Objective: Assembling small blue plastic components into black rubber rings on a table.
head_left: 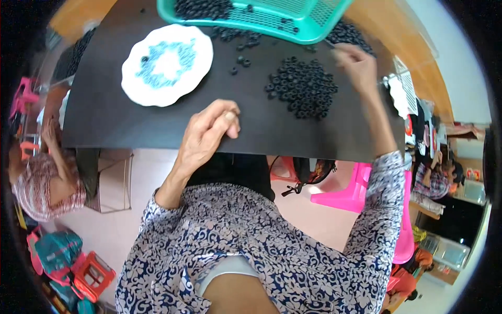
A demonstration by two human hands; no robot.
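My left hand (pixel 212 128) rests at the near edge of the dark table, its thumb and fingers curled together; whatever may be between them is hidden. Motion blurs my right hand (pixel 358 65), which is closed in a pinch at the right of the table, and I cannot make out what its fingertips hold. Between my hands lies a pile of small black ring-shaped pieces (pixel 303 86). A white scalloped plate (pixel 196 78) with a blue pattern sits left of it, with one small dark piece (pixel 145 59) on it.
A green perforated basket (pixel 308 37) at the far edge holds black pieces; more pieces (pixel 348 36) lie beside it. Several loose pieces (pixel 240 60) are scattered mid-table. A pink plastic stool (pixel 345 193) stands below at right. Another person (pixel 49 183) sits at left.
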